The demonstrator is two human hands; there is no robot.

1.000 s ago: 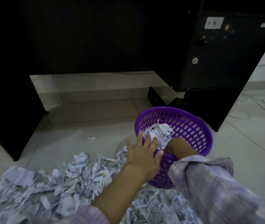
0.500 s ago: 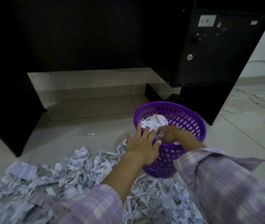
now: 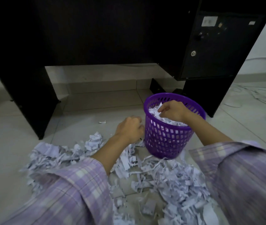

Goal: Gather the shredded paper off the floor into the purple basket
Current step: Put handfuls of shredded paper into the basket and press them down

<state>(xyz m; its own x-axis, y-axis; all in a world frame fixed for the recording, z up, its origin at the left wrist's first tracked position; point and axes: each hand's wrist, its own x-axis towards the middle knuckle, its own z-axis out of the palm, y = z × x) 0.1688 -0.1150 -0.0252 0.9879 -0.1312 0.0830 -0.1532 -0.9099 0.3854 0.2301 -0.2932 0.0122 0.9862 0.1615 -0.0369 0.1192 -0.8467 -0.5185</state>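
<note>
big dark desk [image 3: 96, 38] fills the top of the frame, tiled floor [image 3: 7, 135] below it. most of the shredded paper [image 3: 169, 181] is spread across the lower middle & lower right, so lots left to gather. purple basket [image 3: 166, 140] stands upright right of centre, already heaped near the rim w/ shreds. my right hand [image 3: 172, 111] is over the basket mouth, fingers curled down and pinching a few strips on top of the heap. my left hand [image 3: 129, 129] sits just beside the basket's left wall, fingers curled in; can't tell if it holds anything. risks: heap is high, so pressing or dropping more could spill strips over the rim; left hand bumping the light basket could tip it. one stray scrap [image 3: 102, 122] upper centre is easy to miss.
</note>
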